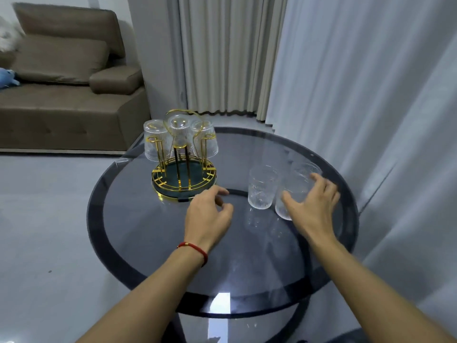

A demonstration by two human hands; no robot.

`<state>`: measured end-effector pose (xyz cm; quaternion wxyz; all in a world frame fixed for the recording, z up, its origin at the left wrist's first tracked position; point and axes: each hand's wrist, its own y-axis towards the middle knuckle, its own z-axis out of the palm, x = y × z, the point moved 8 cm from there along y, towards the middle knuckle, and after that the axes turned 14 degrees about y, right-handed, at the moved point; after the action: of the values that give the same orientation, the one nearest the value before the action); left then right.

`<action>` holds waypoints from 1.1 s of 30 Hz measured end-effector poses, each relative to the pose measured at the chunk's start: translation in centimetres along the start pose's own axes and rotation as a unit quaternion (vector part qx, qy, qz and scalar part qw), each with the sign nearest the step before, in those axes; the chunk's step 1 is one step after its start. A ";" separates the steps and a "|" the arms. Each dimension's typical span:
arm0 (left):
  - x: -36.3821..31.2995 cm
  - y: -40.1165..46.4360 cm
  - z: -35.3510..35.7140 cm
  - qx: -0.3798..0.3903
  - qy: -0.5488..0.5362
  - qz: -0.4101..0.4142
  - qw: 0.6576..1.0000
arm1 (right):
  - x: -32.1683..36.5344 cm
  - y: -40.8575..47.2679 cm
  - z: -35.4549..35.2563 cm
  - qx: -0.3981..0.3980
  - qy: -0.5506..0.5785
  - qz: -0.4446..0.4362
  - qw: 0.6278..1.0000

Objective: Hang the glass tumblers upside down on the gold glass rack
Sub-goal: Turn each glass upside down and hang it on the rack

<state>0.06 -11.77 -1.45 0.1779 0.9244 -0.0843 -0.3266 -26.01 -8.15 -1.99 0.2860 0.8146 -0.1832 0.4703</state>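
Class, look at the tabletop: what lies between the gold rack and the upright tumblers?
Only bare glass tabletop; head view shows nothing between gold rack and nearest upright tumbler.

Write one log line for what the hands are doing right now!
rack: three tumblers hung | table: three tumblers standing | right hand: open, reaching nearest tumbler | left hand: empty, beside rack

No legible text, label, brand or number anywhere in view.
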 end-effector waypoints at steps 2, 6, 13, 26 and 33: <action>-0.2 -0.3 0.4 0.020 -0.038 -0.017 0.999 | -2.8 -0.3 0.6 0.051 0.079 0.099 0.991; -0.9 -0.6 0.7 0.037 -0.076 -0.038 0.996 | -4.4 -0.3 1.5 0.078 0.096 0.114 0.986; -0.9 -0.8 1.7 0.100 -0.078 -0.057 0.990 | -4.9 0.5 1.3 0.068 0.061 0.088 0.992; -2.5 -1.7 2.4 0.238 -0.415 -0.119 0.870 | 6.4 -4.9 3.7 0.250 0.082 -0.270 0.926; 0.8 -0.9 1.1 0.173 -0.485 -0.197 0.834 | 5.5 -5.8 8.2 0.372 0.229 -0.041 0.899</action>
<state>0.07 -11.41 -3.06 -0.1163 0.6601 -0.0308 -0.7414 -14.58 -9.06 -2.10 0.0151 0.7380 0.1093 0.6657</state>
